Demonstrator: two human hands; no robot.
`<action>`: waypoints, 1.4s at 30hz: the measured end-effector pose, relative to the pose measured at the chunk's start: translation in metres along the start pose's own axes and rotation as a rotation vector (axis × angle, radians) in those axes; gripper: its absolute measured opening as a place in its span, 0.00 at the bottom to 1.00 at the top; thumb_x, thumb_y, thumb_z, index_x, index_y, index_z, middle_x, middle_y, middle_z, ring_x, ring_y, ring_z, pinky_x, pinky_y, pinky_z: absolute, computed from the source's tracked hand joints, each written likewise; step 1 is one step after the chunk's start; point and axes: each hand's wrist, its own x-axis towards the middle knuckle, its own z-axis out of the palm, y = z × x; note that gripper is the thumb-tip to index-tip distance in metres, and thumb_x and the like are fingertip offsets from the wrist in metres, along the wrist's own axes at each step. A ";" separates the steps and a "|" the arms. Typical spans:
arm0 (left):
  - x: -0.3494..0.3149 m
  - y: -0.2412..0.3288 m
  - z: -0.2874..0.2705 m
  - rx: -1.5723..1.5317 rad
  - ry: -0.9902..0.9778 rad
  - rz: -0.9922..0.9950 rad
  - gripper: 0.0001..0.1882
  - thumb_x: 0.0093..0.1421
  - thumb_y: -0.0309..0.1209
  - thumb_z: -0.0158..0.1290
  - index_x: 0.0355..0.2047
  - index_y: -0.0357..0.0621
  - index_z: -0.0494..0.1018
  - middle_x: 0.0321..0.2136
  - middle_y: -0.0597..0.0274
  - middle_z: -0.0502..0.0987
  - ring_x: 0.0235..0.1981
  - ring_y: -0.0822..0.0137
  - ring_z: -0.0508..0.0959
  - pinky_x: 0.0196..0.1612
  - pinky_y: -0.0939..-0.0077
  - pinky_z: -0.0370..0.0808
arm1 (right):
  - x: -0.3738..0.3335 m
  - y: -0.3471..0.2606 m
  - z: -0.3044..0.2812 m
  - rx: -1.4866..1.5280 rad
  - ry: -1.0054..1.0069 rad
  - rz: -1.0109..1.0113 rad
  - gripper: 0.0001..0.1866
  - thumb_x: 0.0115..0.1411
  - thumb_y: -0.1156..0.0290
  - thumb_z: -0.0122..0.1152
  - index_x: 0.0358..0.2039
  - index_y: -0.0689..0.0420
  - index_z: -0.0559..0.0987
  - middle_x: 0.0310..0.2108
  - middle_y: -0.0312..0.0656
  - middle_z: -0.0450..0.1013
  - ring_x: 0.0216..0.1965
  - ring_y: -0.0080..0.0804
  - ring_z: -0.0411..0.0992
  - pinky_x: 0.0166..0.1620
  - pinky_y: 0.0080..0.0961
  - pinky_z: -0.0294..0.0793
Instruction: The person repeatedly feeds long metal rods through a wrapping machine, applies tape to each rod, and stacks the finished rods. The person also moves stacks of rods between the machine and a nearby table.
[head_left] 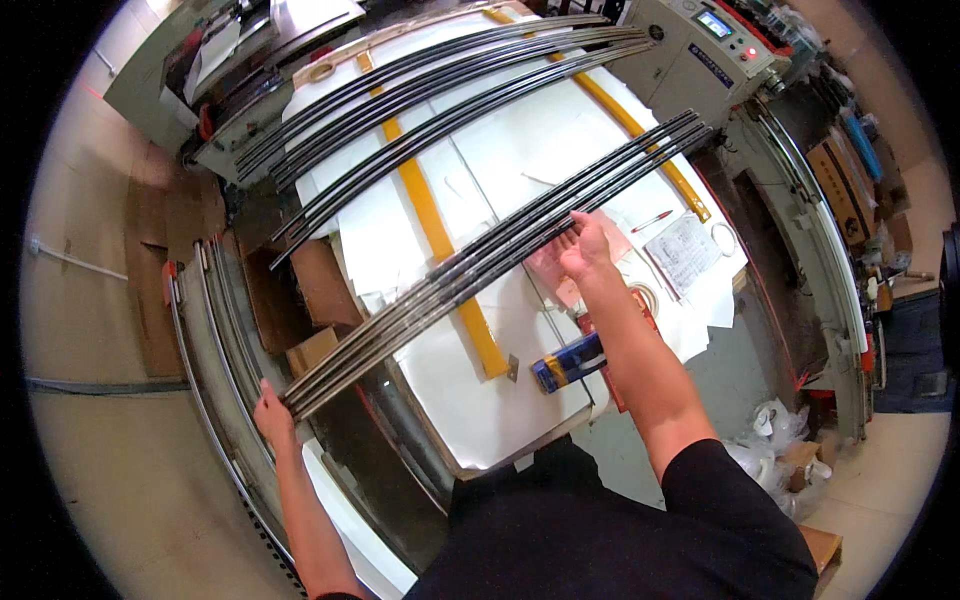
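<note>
A bundle of long, dark, shiny metal rods [487, 262] lies slantwise across in front of me, several side by side. My left hand [273, 415] is closed around their near left ends, beyond the table's edge. Further along, my right hand [587, 250] holds the bundle from below, palm up, its fingers partly hidden under the rods. Beyond them, more groups of similar rods [440, 75] rest across two yellow strips [422, 195] on the white-covered table [450, 415].
Near my right forearm are a blue packet [568, 362], a handwritten sheet [683, 252], a red pen [652, 221] and a tape roll [723, 238]. A control box with a lit screen [714, 24] stands at the far right. Metal rails [215, 370] run along the left.
</note>
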 end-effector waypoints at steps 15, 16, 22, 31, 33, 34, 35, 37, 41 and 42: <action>-0.101 -0.014 -0.090 -0.241 0.246 0.070 0.26 0.73 0.48 0.46 0.35 0.32 0.73 0.29 0.58 0.72 0.31 0.66 0.65 0.38 0.67 0.67 | -0.095 -0.019 0.011 0.234 -0.340 0.119 0.20 0.55 0.67 0.55 0.46 0.66 0.75 0.43 0.50 0.77 0.49 0.46 0.74 0.58 0.46 0.72; -0.100 -0.032 -0.100 -0.332 0.248 0.075 0.26 0.73 0.47 0.45 0.37 0.31 0.74 0.30 0.56 0.73 0.32 0.65 0.66 0.39 0.66 0.68 | -0.104 -0.017 0.003 0.308 -0.341 0.209 0.22 0.55 0.69 0.55 0.48 0.66 0.74 0.44 0.50 0.76 0.49 0.46 0.73 0.58 0.47 0.72; -0.105 -0.038 -0.125 -0.373 0.379 0.029 0.26 0.74 0.46 0.44 0.48 0.30 0.75 0.38 0.52 0.77 0.37 0.61 0.73 0.43 0.65 0.71 | -0.247 -0.070 -0.027 0.401 -0.375 0.033 0.27 0.54 0.72 0.55 0.55 0.68 0.72 0.51 0.52 0.75 0.55 0.47 0.72 0.64 0.47 0.69; -0.196 -0.005 -0.075 0.107 0.098 0.367 0.19 0.70 0.40 0.49 0.48 0.38 0.80 0.43 0.42 0.80 0.46 0.53 0.79 0.56 0.57 0.71 | -0.370 -0.178 -0.155 0.439 -0.325 -0.120 0.30 0.58 0.70 0.53 0.61 0.64 0.68 0.56 0.51 0.72 0.61 0.49 0.67 0.66 0.52 0.65; -0.242 0.039 -0.036 0.153 0.060 0.475 0.19 0.70 0.39 0.49 0.48 0.38 0.80 0.43 0.43 0.80 0.46 0.53 0.79 0.55 0.57 0.71 | -0.383 -0.196 -0.206 0.483 -0.291 -0.207 0.29 0.57 0.70 0.53 0.61 0.64 0.69 0.56 0.51 0.72 0.61 0.49 0.68 0.66 0.51 0.65; -0.264 0.063 -0.008 0.174 0.022 0.536 0.19 0.69 0.39 0.49 0.48 0.38 0.80 0.43 0.43 0.80 0.46 0.52 0.79 0.55 0.57 0.71 | -0.390 -0.212 -0.236 0.495 -0.264 -0.255 0.29 0.57 0.70 0.53 0.60 0.64 0.69 0.56 0.51 0.72 0.61 0.48 0.68 0.66 0.50 0.65; -0.288 0.078 0.007 0.199 0.019 0.585 0.18 0.69 0.39 0.49 0.49 0.38 0.80 0.42 0.43 0.80 0.46 0.52 0.79 0.55 0.56 0.71 | -0.397 -0.226 -0.261 0.525 -0.260 -0.275 0.24 0.57 0.72 0.53 0.56 0.62 0.73 0.50 0.47 0.75 0.55 0.42 0.72 0.63 0.44 0.69; -0.339 0.102 0.042 0.225 -0.003 0.663 0.18 0.69 0.38 0.49 0.49 0.38 0.80 0.42 0.43 0.80 0.46 0.52 0.79 0.54 0.56 0.72 | -0.407 -0.254 -0.319 0.559 -0.291 -0.339 0.23 0.57 0.72 0.53 0.55 0.62 0.73 0.50 0.47 0.75 0.55 0.42 0.72 0.62 0.45 0.70; -0.436 0.156 0.091 0.327 -0.018 0.876 0.18 0.68 0.37 0.49 0.49 0.38 0.79 0.42 0.44 0.80 0.45 0.51 0.79 0.53 0.55 0.72 | -0.439 -0.319 -0.421 0.656 -0.099 -0.427 0.21 0.58 0.72 0.53 0.52 0.62 0.74 0.50 0.47 0.75 0.56 0.43 0.71 0.61 0.46 0.70; -0.451 0.157 0.084 0.360 0.025 0.886 0.18 0.68 0.36 0.49 0.49 0.38 0.79 0.41 0.45 0.80 0.45 0.51 0.79 0.53 0.55 0.72 | -0.434 -0.331 -0.432 0.656 -0.087 -0.404 0.21 0.58 0.72 0.53 0.52 0.63 0.74 0.50 0.47 0.74 0.56 0.43 0.71 0.61 0.46 0.70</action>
